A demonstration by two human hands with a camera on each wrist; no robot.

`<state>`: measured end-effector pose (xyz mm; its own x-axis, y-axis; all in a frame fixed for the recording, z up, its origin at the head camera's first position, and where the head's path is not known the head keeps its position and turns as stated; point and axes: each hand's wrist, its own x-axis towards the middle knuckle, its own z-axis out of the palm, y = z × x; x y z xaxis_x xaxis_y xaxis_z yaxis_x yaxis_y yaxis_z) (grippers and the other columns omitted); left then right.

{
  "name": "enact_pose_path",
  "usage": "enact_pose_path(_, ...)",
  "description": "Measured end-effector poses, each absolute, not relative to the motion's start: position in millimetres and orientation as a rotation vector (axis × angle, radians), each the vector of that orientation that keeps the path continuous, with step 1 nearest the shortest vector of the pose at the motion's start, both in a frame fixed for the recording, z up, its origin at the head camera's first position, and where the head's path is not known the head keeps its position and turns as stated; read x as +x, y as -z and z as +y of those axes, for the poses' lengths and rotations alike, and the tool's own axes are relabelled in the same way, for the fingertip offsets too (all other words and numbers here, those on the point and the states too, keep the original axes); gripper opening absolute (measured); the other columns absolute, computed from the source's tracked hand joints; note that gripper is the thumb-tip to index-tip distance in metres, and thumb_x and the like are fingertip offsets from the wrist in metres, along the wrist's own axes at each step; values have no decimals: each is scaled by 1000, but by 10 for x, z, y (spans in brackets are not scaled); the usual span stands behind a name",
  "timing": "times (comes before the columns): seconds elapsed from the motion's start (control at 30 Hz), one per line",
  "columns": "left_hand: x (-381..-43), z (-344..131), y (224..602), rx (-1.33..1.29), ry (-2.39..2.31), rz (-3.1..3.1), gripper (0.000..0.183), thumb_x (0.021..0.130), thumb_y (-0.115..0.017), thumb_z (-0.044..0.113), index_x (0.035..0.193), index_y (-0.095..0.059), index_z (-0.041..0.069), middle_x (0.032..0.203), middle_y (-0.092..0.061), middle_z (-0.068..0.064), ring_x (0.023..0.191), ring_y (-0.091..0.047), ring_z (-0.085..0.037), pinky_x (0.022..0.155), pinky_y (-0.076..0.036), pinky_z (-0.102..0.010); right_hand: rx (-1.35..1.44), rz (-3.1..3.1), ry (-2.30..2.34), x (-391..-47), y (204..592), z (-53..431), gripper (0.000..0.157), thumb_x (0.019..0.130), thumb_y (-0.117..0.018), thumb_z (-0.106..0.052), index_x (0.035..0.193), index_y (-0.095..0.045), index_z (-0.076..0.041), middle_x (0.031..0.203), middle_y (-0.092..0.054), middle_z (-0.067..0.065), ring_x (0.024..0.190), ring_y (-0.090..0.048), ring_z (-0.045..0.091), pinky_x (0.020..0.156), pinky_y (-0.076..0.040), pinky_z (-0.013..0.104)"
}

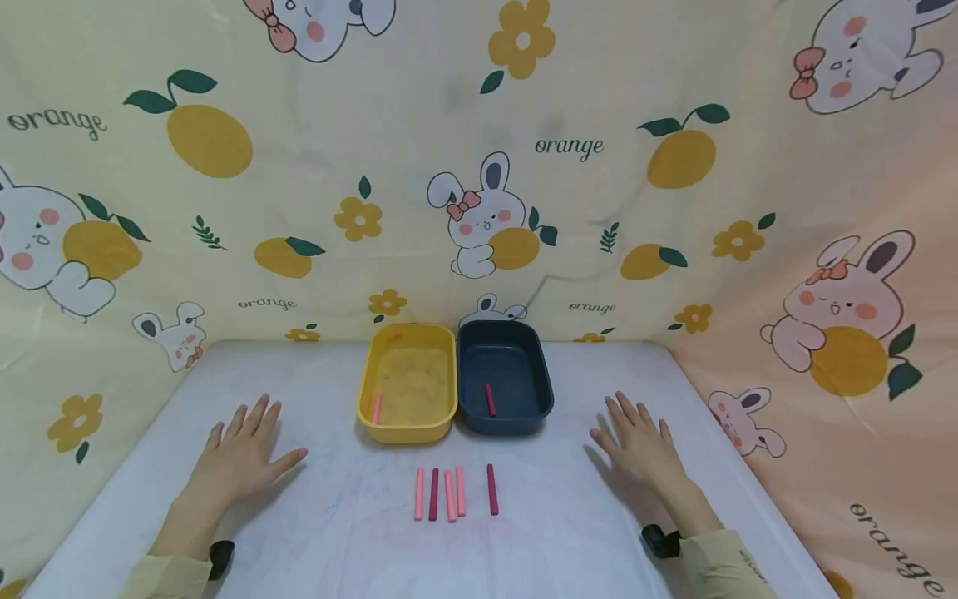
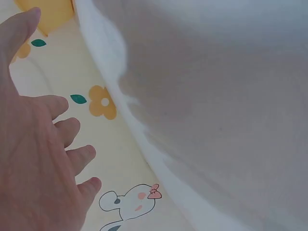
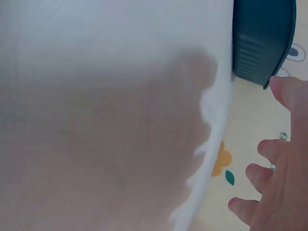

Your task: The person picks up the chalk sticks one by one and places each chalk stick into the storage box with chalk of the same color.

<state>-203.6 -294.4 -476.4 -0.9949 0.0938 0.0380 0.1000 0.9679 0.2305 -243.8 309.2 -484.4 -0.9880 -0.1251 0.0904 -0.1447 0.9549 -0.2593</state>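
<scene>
My left hand hovers over the left side of the white table, fingers spread and holding nothing. On the other side my right hand is likewise spread and holds nothing, nearest to the dark blue bin. Between the hands lie several chalk-like sticks: a pale pink stick, a dark red stick, two more pink sticks beside it, and a separate dark red stick. One pink stick leans inside the yellow bin; a dark red stick is in the blue bin.
Both bins stand side by side at the back of the white table. Behind and around it hangs a cloth printed with rabbits and oranges. Black straps show at the left wrist and the right wrist.
</scene>
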Motion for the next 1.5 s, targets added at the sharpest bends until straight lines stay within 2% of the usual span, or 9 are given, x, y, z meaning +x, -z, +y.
enact_pose_path(0.2,-2050,-2912,4747,-164,367,-3077,107,95,-56,71,159,-26,-9,167,-17,-33,148,-16,-62,115,-10,-80,208,-3008,-424,-2430,4825,3074,80,105,-54,-53,162,-32,-2,168,-25,25,150,-24,56,115,-15,80)
enact_pose_path(0.5,-2054,-2782,4603,-169,396,-3038,107,95,-55,72,162,-22,-6,170,-10,-28,150,-13,-59,117,-8,-79,260,-2896,-587,-2361,4779,2953,79,104,-58,-50,159,-35,3,164,-31,28,144,-38,53,113,-31,74)
enact_pose_path(0.77,-2128,-2551,4461,-225,424,-2991,107,96,-57,69,163,-19,-5,172,-10,-25,153,-15,-55,119,-10,-76,266,-2824,-803,-2336,4761,2786,72,103,-65,-39,155,-40,4,164,-34,26,147,-36,50,115,-34,68)
enact_pose_path(0.9,-2201,-2404,4451,-248,425,-2985,105,96,-60,65,164,-18,-4,172,-9,-24,154,-14,-53,120,-11,-74,268,-2774,-898,-2318,4752,2681,64,101,-68,-32,150,-48,5,157,-43,26,137,-50,47,108,-45,65)
enact_pose_path(1.07,-2271,-2233,4448,-309,420,-2940,98,98,-63,58,163,-23,-5,171,-16,-24,154,-20,-50,121,-16,-72,252,-2724,-1023,-2293,4734,2541,53,100,-70,-24,143,-55,3,143,-56,26,117,-63,40,92,-58,54)
enact_pose_path(1.23,-2308,-2081,4434,-352,413,-2916,95,97,-64,56,160,-29,-6,169,-22,-24,154,-23,-49,121,-19,-71,231,-2735,-1155,-2253,4742,2397,46,98,-73,-20,136,-61,3,134,-63,19,107,-68,30,88,-61,42)
enact_pose_path(1.33,-2348,-1988,4441,-356,424,-2938,96,96,-64,58,160,-30,-6,169,-23,-24,155,-20,-47,122,-17,-69,222,-2751,-1213,-2224,4762,2318,42,97,-75,-18,132,-64,1,128,-67,14,102,-70,24,86,-60,36)
enact_pose_path(1.5,-2421,-1859,4473,-364,435,-2972,101,94,-65,62,160,-31,-6,169,-24,-24,156,-19,-46,124,-16,-67,250,-2806,-1295,-2180,4801,2180,39,96,-76,-19,131,-66,-3,121,-71,9,95,-69,17,84,-59,33)
